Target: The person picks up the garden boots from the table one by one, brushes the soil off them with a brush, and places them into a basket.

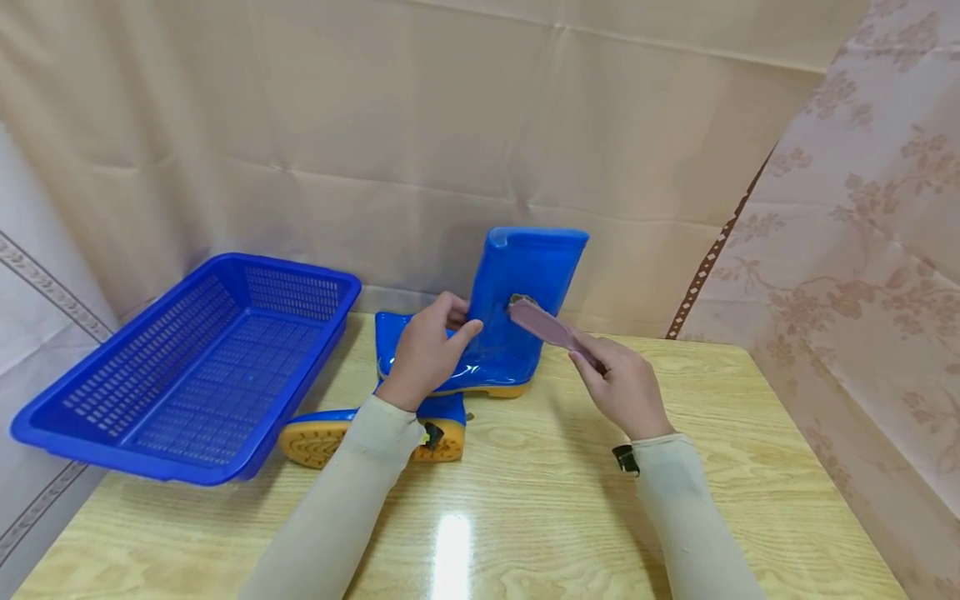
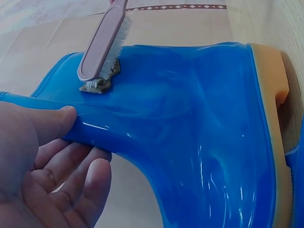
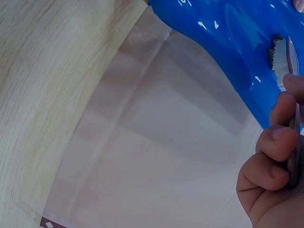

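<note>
A blue rain boot [image 1: 536, 262] with a yellow-orange sole stands on the table. My left hand [image 1: 429, 343] holds the edge of its shaft; in the left wrist view the thumb lies on the near side and the fingers curl behind. In my right hand [image 1: 626, 387] is the handle of a pinkish-mauve scrub brush [image 2: 102, 45]. Its white bristles touch the boot's shaft over a dark brownish patch [image 2: 95, 86]. The other boot [image 1: 311, 443] lies on its side under my left forearm, its patterned sole facing me and partly hidden.
A blue plastic basket [image 1: 127, 468] with slotted walls stands on the left of the wooden table [image 1: 540, 517]. Beige cloth [image 1: 337, 108] hangs behind, and a flower-patterned cloth [image 1: 885, 250] hangs on the right. A small dark bit [image 1: 470, 416] lies beside the fallen boot.
</note>
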Available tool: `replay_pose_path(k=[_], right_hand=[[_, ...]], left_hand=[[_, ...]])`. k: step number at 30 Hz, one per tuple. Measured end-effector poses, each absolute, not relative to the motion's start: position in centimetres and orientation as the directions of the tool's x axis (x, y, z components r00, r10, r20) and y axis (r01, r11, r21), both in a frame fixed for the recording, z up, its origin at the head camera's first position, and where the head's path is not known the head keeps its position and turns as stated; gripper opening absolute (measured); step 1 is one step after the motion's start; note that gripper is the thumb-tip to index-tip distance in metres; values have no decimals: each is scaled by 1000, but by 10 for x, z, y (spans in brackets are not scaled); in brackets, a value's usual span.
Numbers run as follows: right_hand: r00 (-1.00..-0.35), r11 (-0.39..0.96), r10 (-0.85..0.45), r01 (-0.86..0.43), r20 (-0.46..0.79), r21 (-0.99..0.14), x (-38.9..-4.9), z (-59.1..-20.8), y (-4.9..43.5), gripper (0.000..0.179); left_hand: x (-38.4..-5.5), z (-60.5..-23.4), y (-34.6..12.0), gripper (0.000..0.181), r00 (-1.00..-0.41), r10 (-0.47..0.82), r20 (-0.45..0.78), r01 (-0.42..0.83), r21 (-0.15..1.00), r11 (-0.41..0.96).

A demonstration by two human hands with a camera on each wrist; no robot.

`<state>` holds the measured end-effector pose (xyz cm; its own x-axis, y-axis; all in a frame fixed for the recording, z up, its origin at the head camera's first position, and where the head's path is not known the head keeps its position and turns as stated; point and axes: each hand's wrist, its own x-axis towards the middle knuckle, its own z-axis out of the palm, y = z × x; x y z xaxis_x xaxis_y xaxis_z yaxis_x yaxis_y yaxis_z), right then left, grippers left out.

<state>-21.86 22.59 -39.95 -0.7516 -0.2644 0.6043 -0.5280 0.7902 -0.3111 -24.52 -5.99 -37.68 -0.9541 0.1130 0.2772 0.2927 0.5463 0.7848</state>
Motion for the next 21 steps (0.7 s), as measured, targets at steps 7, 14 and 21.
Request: replay_pose_path(k=[7, 14, 21], right_hand=[[-756, 791, -256, -522, 602, -319, -219, -399, 228, 34], [-691, 747, -286, -594, 663, -297, -216, -395, 226, 36], [-655, 738, -340, -630, 675, -240, -215, -394, 222, 39]], left_hand=[[-245, -376, -59, 28, -958, 107, 265, 280, 792, 543], [-244, -377, -60, 28, -953, 125, 276, 298, 781, 549], [-243, -376, -60, 25, -936, 193, 295, 352, 757, 550]])
